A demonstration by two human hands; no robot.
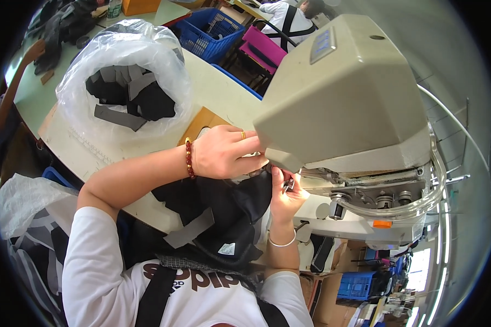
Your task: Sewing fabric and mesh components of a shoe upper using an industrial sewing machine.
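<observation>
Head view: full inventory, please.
sewing machine: one, beige, right of centre
black fabric: count unclear, black, lower centre
strip: one, grey, on black fabric
plastic bag: one, translucent, upper left
scraps: several, black, grey, in bag
table: one, pale, beneath bag
board: one, brown, beside bag
crates: two or more, blue, top and lower right
panel: one, magenta, top
plastic sheeting: one, whitish, lower left
co-worker: one, white top, top edge
another person's arm: one, far left
rest: mostly small or unclear
left hand: one, red bracelet, at machine's lower edge
right hand: one, white bangle, right of left hand
</observation>
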